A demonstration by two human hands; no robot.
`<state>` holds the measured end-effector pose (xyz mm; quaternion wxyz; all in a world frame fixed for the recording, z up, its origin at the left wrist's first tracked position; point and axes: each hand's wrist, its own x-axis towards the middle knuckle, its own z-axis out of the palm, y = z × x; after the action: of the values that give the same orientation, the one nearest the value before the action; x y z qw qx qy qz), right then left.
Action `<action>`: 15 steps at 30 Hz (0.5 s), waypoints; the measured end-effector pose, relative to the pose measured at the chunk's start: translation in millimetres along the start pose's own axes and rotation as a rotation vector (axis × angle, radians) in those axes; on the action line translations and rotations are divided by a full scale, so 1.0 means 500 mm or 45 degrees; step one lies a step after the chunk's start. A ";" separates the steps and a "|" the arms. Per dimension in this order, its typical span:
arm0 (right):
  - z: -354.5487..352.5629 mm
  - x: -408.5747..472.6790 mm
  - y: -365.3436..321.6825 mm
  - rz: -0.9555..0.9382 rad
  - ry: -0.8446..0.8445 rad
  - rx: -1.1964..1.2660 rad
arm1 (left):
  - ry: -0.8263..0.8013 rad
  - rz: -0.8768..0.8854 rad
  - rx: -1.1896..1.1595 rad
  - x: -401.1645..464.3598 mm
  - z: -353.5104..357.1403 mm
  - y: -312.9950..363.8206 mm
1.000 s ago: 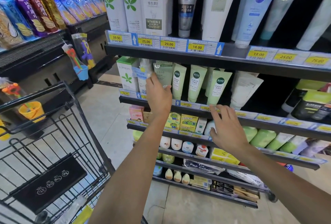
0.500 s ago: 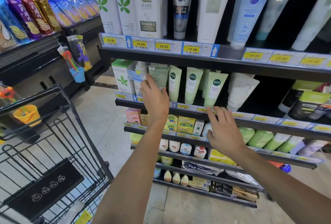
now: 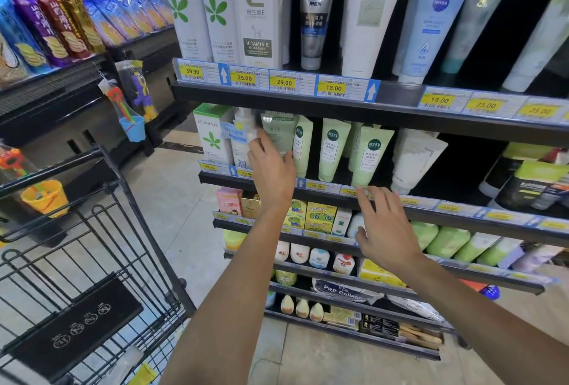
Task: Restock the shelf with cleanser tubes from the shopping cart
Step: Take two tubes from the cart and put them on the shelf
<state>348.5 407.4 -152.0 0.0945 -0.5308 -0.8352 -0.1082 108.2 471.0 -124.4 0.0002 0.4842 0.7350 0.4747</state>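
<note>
Left hand (image 3: 271,169): reaching up to the second shelf (image 3: 385,200), back of the hand facing the camera; fingers (image 3: 257,146) lying straight and relaxed, grasping nothing, their tips resting at a pale green tube (image 3: 278,133) and just beside a white bottle (image 3: 244,135) — whether they are touching either cannot be told.

Right hand (image 3: 386,227): hovering in front of the second shelf's price rail, fingers spread and released, holding nothing; fingertips lying close to the yellow price tags (image 3: 317,186).

Cleanser tubes (image 3: 334,149): standing cap-down in a row on the second shelf, light green with round dark green labels, between the two hands and slightly above the right one.

White tube (image 3: 415,158): leaning to the right of the green row on the same shelf.

Shopping cart (image 3: 92,261): standing at the lower left, black wire basket beside the left forearm; its contents are too blurred to be telling whether tubes are lying inside.

Top shelf (image 3: 277,95): carrying tall white bottles and larger tubes above price tags reading 39.90, 25.00, 29.00 and 18.00.

Lower shelves: holding small boxes, green pouches and small bottles — all well below both hands.
</note>
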 end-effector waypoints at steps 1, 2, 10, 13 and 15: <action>0.001 0.000 0.000 -0.004 0.000 0.000 | -0.006 0.003 -0.015 -0.001 -0.001 0.000; 0.001 0.001 0.000 -0.008 0.001 0.002 | -0.010 0.005 -0.031 -0.003 -0.002 -0.001; -0.006 0.000 0.005 -0.009 -0.041 -0.003 | 0.064 0.072 -0.011 -0.035 -0.006 0.002; -0.010 0.003 0.004 -0.011 -0.060 0.005 | 0.005 0.139 0.056 -0.045 -0.004 0.003; -0.012 0.004 0.003 -0.013 -0.072 0.003 | -0.052 0.170 0.104 -0.047 0.002 0.004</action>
<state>349.4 408.0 -145.4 0.0708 -0.5292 -0.8405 -0.0927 122.5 455.0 -134.3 -0.0360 0.5413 0.7196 0.4334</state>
